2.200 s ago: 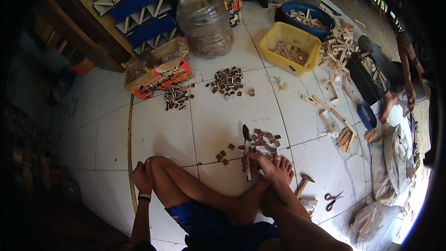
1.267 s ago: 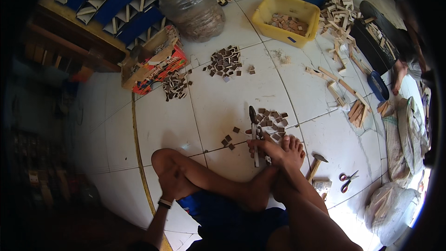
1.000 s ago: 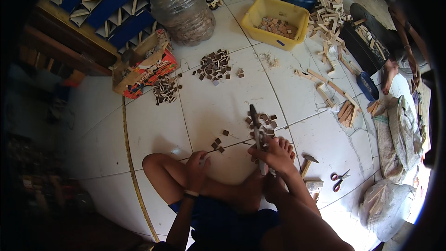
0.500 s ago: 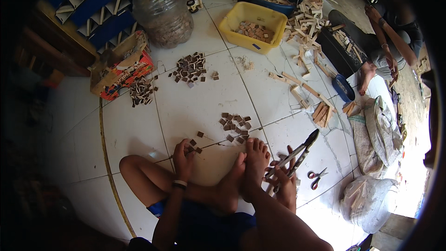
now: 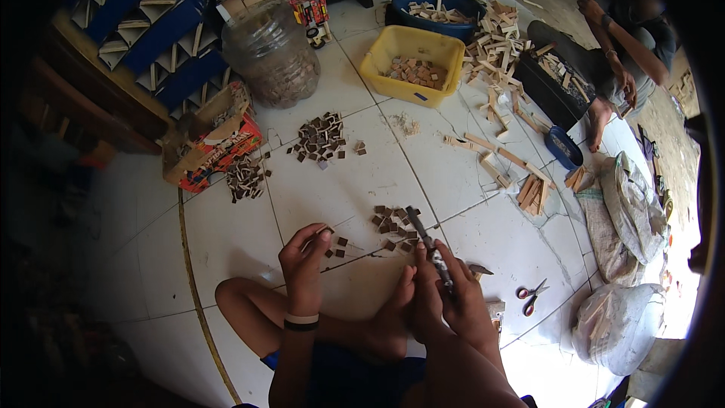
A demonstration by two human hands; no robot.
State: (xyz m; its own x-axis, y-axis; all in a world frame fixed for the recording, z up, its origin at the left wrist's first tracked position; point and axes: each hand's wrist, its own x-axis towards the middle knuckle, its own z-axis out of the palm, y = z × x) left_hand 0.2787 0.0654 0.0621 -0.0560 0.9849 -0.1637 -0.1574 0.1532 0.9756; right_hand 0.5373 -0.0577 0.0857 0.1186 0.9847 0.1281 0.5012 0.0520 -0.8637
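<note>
My left hand is raised above the floor, with thumb and forefinger pinching a small dark brown square piece. Just past it lie a few loose brown squares. My right hand is wrapped round large metal shears, whose dark end points away over my foot. Beyond that foot spreads a small group of brown squares. A tool with a pointed metal head shows partly beside my right hand, and scissors lie farther right.
Bigger heaps of squares lie farther off, near a red cardboard box. A yellow basin, blue tub and wood offcuts stand at the back. Another person sits at right by a black bin; sacks lie nearer.
My left hand has lifted from the floor with a brown square. My right hand has brought the shears up and leftward, over my foot. The view has shifted slightly.
</note>
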